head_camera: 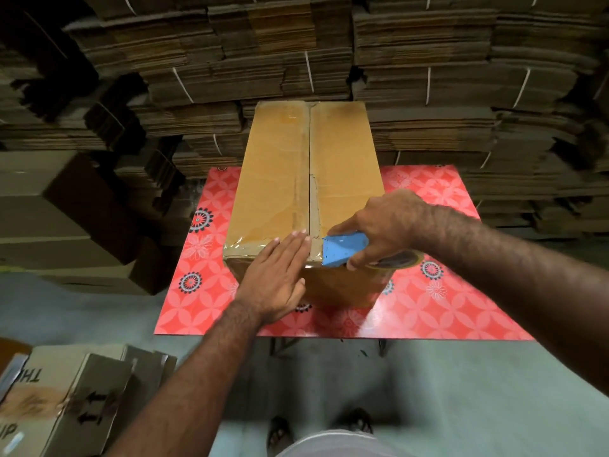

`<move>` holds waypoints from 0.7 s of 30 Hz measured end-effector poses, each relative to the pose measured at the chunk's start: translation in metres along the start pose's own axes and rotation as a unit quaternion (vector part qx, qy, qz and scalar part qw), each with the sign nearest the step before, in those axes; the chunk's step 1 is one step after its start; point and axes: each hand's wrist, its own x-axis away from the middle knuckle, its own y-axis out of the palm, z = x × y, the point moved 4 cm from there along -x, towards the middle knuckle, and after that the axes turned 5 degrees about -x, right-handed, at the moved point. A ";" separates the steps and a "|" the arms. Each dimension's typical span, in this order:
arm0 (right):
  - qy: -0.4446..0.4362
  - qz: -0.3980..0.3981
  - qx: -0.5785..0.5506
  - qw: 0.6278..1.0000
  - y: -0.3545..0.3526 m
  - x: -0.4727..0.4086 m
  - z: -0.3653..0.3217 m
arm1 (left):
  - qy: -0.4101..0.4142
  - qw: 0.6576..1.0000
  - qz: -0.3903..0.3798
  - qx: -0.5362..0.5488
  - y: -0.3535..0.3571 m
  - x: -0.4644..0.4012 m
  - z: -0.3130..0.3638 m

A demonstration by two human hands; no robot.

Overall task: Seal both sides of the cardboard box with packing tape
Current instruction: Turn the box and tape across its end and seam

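Item: tall brown corrugated cardboard box [296,179], standing on a red tabletop [428,298] printed with pale petal shapes and dark round medallions; the box sits near the middle of the tabletop, its far end reaching past the far edge. Top flaps closed, meeting along a centre seam covered by a strip of clear glossy packing tape [308,166] running from the far end to the near end; further tape wrinkled across the near left corner. Left hand [276,275]: fingers straight and together, palm pressed flat on the near edge of the box top, just left of the seam. Right hand [382,225]: curled round a blue plastic tape dispenser [342,250] carrying a roll of clear tape [398,260], the dispenser's blade end touching the box top at the near edge, right of the seam. Surroundings: strapped stacks of flattened brown cardboard [329,54] behind the tabletop; flattened printed cartons [75,397] on the grey floor at near left.
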 end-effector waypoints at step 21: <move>0.009 0.050 -0.028 0.998 0.060 0.049 0.077 | 0.019 0.999 -0.019 0.018 -0.023 -0.034 0.081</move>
